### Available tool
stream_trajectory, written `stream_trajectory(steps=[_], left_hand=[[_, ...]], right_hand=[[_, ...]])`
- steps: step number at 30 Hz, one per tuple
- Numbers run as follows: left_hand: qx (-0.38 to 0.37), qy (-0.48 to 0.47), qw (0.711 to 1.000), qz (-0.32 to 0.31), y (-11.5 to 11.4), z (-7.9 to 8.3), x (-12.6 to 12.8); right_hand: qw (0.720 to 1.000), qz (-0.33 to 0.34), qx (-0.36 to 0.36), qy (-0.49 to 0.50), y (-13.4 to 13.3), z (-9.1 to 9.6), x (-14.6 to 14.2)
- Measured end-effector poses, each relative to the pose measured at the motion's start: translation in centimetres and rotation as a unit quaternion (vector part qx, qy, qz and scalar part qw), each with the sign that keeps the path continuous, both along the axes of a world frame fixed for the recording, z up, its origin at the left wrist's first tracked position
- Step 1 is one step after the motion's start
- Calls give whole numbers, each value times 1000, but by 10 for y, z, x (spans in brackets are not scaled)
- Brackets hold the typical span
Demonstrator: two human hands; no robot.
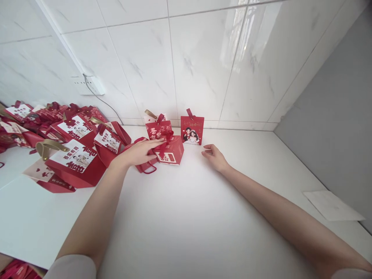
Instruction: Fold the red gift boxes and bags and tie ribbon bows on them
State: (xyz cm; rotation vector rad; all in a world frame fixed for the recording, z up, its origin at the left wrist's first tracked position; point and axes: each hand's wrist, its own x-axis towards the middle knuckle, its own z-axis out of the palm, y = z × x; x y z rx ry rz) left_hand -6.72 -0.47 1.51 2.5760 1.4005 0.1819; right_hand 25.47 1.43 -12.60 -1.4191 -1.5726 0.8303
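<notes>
My left hand [138, 152] lies over a small red gift box [171, 152] with a red ribbon, its fingers stretched onto the box top and a red bag beneath the palm. My right hand [214, 155] rests on the white table [188, 217] just right of that box, fingers loosely curled and holding nothing. Behind them two more red boxes stand against the wall: one with a gold handle [157, 128] and one showing a cartoon couple [192, 130].
A heap of red gift bags and boxes [66, 143] with gold handles covers the table's left side. A wall socket with a cable [90, 86] sits above the heap. A white sheet of paper [331, 205] lies at the right near a grey wall.
</notes>
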Motion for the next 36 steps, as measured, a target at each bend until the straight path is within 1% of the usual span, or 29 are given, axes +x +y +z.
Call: stream_trajectory(steps=[3, 5, 6, 8, 9, 11, 13, 14, 16, 17, 18, 20, 22, 24, 26, 28, 29, 31, 32, 34, 36], left_hand=[[-12, 9, 998, 69, 1, 5, -12], [-18, 18, 995, 98, -2, 9, -13], [-17, 17, 995, 99, -5, 11, -11], [1, 5, 997, 81, -11, 14, -2], [19, -4, 998, 66, -14, 14, 6], [80, -25, 996, 36, -21, 10, 25], [159, -44, 986, -10, -29, 0, 49], [185, -42, 981, -49, -33, -8, 61], [224, -7, 964, -141, -40, -27, 81], [238, 16, 956, -173, -42, -37, 88], [252, 36, 949, -188, -43, -47, 92], [272, 76, 943, -174, -40, -65, 93], [283, 97, 945, -133, -35, -79, 87], [284, 88, 951, -87, -30, -88, 80], [272, 47, 961, -35, -29, -95, 76], [240, -19, 970, 9, -32, -100, 77], [213, -63, 975, 22, -35, -102, 79], [127, -176, 975, 36, -41, -106, 85], [74, -240, 967, 41, -43, -107, 88], [-18, -347, 936, 58, -46, -109, 94], [-64, -404, 909, 80, -46, -110, 96]], right_hand=[[999, -28, -12, 31, 25, 8, -2], [998, -43, -5, 46, 43, 12, -5], [998, -44, 1, 52, 52, 13, -7], [997, -36, 18, 60, 68, 12, -10], [997, -28, 24, 64, 75, 11, -11], [997, -4, 23, 71, 85, 7, -12], [997, 19, 14, 74, 88, 3, -9], [997, 26, 9, 74, 88, 2, -7], [997, 32, 4, 73, 82, 0, 1], [997, 33, 3, 75, 76, 0, 7], [996, 35, 1, 79, 69, 0, 13], [995, 44, -4, 89, 52, 2, 25], [993, 55, -12, 100, 31, 5, 34], [992, 62, -20, 109, 10, 8, 39], [990, 71, -33, 117, -9, 12, 38], [988, 82, -47, 123, -25, 16, 32], [987, 87, -52, 128, -32, 17, 28], [983, 102, -53, 143, -44, 17, 20], [980, 116, -45, 156, -49, 17, 16], [973, 154, -22, 170, -57, 16, 10], [965, 203, 3, 165, -62, 15, 6]])
